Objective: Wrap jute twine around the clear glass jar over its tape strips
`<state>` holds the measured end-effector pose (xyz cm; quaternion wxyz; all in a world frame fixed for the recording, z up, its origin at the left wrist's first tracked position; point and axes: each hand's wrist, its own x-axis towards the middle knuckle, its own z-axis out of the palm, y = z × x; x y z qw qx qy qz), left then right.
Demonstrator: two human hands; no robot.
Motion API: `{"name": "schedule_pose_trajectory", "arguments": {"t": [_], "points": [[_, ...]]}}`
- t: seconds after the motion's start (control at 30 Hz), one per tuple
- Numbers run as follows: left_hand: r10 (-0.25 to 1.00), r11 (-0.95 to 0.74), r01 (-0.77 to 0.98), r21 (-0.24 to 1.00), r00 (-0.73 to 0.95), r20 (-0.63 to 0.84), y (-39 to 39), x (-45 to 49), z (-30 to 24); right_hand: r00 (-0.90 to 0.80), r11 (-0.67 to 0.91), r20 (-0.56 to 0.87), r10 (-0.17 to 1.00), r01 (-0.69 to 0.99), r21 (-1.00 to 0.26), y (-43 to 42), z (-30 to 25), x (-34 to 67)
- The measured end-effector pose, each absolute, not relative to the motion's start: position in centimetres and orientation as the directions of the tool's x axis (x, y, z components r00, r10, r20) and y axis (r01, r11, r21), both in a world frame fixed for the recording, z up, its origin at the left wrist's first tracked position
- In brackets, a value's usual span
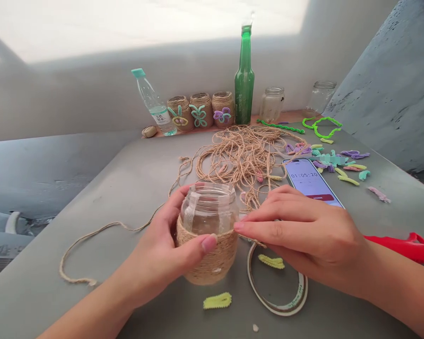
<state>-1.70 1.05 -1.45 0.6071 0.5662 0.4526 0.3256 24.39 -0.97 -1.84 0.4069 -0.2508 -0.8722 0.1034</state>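
My left hand (162,240) grips a glass jar (208,209) from the near side, its thumb resting on the jute twine wrapping (208,256) around the jar's lower half. A strip of clear tape (189,209) runs up the bare glass. My right hand (297,235) lies at the jar's right side, with its fingertips on the wrapping and a twine strand (257,230) passing beneath them. A loose tangle of jute twine (240,160) spreads behind the jar. A tape roll (279,287) lies under my right hand.
Yellow-green pipe cleaner pieces (217,300) lie near the jar. Behind stand twine-wrapped jars (199,110), a green bottle (244,77), a water bottle (153,103) and empty glass jars (272,104). A phone (309,181), pastel pipe cleaner pieces (334,162) and red-handled scissors (403,247) lie right.
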Motion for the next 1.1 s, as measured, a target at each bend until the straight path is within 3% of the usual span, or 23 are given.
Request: {"name": "schedule_pose_trajectory", "arguments": {"t": [0.17, 0.37, 0.77, 1.1], "points": [[0.891, 0.206, 0.1, 0.973, 0.391, -0.229, 1.06, -1.89, -1.19, -0.55, 0.857, 0.658, 0.515, 0.35, -0.378, -0.87, -1.93, 24.32], [0.916, 0.217, 0.197, 0.956, 0.299, -0.269, 0.81, -1.53, -1.31, -0.557, 0.848, 0.64, 0.529, 0.351, -0.396, -0.73, -2.1, 24.32], [0.875, 0.349, -0.092, 0.933, 0.388, -0.289, 1.04, -1.21, -1.57, -0.559, 0.858, 0.653, 0.512, 0.374, -0.352, -0.86, -1.64, 24.41], [0.902, 0.238, -0.017, 0.971, 0.375, -0.214, 1.15, -1.6, -1.54, -0.607, 0.873, 0.629, 0.485, 0.385, -0.3, -0.58, -1.29, 24.42]]}}
